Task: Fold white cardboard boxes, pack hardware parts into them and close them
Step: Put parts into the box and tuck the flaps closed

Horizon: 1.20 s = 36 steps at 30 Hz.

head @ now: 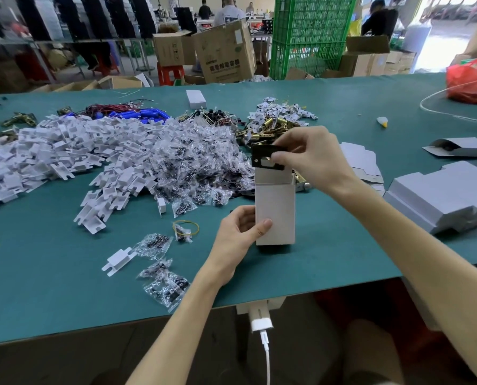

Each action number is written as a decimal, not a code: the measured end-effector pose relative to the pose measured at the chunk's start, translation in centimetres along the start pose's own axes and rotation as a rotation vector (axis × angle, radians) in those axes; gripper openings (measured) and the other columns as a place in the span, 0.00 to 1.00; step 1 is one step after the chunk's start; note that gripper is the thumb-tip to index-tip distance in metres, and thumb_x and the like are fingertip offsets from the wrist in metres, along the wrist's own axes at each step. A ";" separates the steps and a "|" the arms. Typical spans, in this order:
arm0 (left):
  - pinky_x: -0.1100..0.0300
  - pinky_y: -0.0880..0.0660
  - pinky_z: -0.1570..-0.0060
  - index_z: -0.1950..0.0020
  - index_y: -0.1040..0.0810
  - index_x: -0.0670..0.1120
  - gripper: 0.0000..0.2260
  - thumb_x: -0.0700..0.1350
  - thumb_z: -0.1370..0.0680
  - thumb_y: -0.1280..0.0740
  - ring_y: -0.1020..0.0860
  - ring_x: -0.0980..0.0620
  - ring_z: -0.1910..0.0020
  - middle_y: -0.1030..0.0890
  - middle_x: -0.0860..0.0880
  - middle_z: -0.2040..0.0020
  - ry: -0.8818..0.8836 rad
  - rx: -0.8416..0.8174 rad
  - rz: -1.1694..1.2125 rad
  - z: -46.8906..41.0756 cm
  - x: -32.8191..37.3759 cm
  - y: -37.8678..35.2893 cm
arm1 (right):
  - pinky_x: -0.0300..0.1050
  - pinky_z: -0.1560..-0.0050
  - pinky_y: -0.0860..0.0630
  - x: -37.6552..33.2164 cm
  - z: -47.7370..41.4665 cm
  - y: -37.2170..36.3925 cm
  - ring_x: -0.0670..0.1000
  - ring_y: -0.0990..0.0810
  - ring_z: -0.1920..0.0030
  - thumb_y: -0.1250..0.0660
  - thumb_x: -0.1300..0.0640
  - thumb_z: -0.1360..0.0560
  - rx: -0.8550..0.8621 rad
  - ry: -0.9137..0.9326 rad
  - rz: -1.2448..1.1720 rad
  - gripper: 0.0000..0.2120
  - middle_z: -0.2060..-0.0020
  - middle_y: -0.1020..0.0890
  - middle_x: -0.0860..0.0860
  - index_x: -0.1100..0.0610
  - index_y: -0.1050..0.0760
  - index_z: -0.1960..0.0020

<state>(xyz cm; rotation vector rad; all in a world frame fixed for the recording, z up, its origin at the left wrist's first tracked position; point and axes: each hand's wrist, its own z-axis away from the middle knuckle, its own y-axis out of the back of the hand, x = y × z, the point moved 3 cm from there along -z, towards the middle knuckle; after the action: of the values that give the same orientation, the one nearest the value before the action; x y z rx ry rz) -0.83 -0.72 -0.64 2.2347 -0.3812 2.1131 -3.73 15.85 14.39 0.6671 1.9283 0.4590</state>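
Observation:
A white cardboard box point(279, 207) stands upright on the green table point(342, 254), its top flap open. My left hand point(238, 237) grips its lower left side, thumb across the front face. Right over the box's open mouth, my right hand point(306, 157) pinches a black metal plate point(263, 158) with cut-outs. The plate's lower edge sits at the opening.
Heaps of white plastic brackets point(65, 154), bagged small black parts point(192, 165) and brass hardware point(267, 129) fill the table's far left and middle. Flat white box blanks point(437, 198) lie stacked at right. Loose bags point(165, 287) and a rubber band point(186, 227) lie near the front edge.

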 end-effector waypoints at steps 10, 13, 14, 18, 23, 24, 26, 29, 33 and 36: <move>0.60 0.20 0.42 0.36 0.21 0.40 0.16 0.40 0.23 0.25 0.16 0.51 0.41 0.15 0.45 0.40 0.002 0.008 -0.009 0.0 0.0 -0.1 | 0.44 0.50 0.24 1.0 1.8 0.2 0.51 0.19 0.55 0.26 0.63 0.25 -0.126 0.088 0.228 0.09 0.58 0.15 0.49 0.51 0.16 0.49; 0.61 0.21 0.43 0.36 0.21 0.40 0.16 0.40 0.23 0.25 0.16 0.51 0.41 0.14 0.45 0.41 0.001 0.013 -0.009 0.0 0.0 -0.2 | 0.43 0.49 0.25 0.8 2.0 -0.2 0.48 0.19 0.54 0.27 0.64 0.25 -0.156 0.095 0.240 0.09 0.58 0.15 0.48 0.51 0.16 0.49; 0.61 0.21 0.44 0.36 0.21 0.40 0.16 0.40 0.23 0.25 0.16 0.51 0.41 0.14 0.45 0.41 0.000 0.013 -0.008 0.1 0.0 -0.1 | 0.42 0.48 0.24 0.9 2.1 -0.4 0.48 0.18 0.53 0.26 0.63 0.25 -0.177 0.084 0.230 0.08 0.57 0.15 0.47 0.52 0.16 0.50; 0.60 0.21 0.43 0.36 0.21 0.40 0.17 0.42 0.23 0.24 0.16 0.51 0.41 0.14 0.46 0.41 -0.003 0.015 -0.017 0.1 0.1 -0.1 | 0.49 0.44 0.24 1.4 2.3 -0.8 0.51 0.19 0.48 0.31 0.60 0.21 -0.248 0.068 0.295 0.05 0.55 0.15 0.49 0.54 0.16 0.50; 0.60 0.21 0.42 0.36 0.21 0.41 0.18 0.42 0.23 0.24 0.16 0.51 0.41 0.15 0.46 0.40 -0.006 0.015 -0.021 0.0 0.1 -0.1 | 0.50 0.40 0.38 1.9 2.2 -1.2 0.54 0.29 0.43 0.39 0.57 0.16 -0.320 0.104 0.490 0.09 0.59 0.24 0.44 0.51 0.20 0.47; 0.60 0.21 0.42 0.36 0.21 0.41 0.18 0.42 0.24 0.24 0.16 0.51 0.41 0.15 0.46 0.40 -0.006 0.018 -0.017 0.0 0.1 -0.1 | 0.47 0.43 0.42 1.9 2.2 -1.2 0.53 0.28 0.44 0.40 0.56 0.15 -0.315 0.108 0.513 0.10 0.59 0.23 0.45 0.51 0.20 0.47; 0.61 0.21 0.43 0.36 0.21 0.41 0.19 0.44 0.24 0.24 0.16 0.51 0.41 0.14 0.46 0.41 -0.005 0.022 -0.014 0.0 0.1 -0.1 | 0.45 0.47 0.46 1.7 2.2 -1.3 0.53 0.28 0.47 0.42 0.55 0.15 -0.303 0.103 0.532 0.11 0.60 0.22 0.46 0.51 0.21 0.48; 0.61 0.21 0.43 0.36 0.21 0.41 0.21 0.47 0.26 0.23 0.16 0.52 0.41 0.14 0.47 0.41 -0.011 0.021 -0.022 0.0 0.1 -0.1 | 0.45 0.46 0.43 1.0 2.3 -1.5 0.55 0.24 0.49 0.41 0.54 0.15 -0.242 0.114 0.525 0.11 0.59 0.19 0.48 0.52 0.20 0.49; 0.61 0.21 0.44 0.37 0.20 0.42 0.23 0.49 0.28 0.23 0.16 0.51 0.41 0.14 0.47 0.42 -0.012 0.018 -0.015 -0.1 -0.2 -0.2 | 0.53 0.40 0.30 -1.7 2.9 -2.9 0.57 0.23 0.48 0.38 0.58 0.17 -0.101 0.274 0.485 0.08 0.51 0.17 0.53 0.58 0.21 0.46; 0.65 0.22 0.48 0.42 0.19 0.43 0.13 0.43 0.24 0.23 0.16 0.55 0.46 0.13 0.52 0.47 -0.025 0.014 -0.072 -0.1 -0.4 0.0 | 0.49 0.42 0.28 -4.0 3.5 -5.7 0.56 0.23 0.47 0.37 0.62 0.18 -0.116 0.399 0.496 0.07 0.49 0.19 0.54 0.59 0.22 0.44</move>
<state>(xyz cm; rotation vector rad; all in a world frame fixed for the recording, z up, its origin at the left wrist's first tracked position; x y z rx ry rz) -0.99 -0.66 -1.02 2.2485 -0.2834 2.0602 -0.62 8.99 12.36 1.0423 2.0741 1.0725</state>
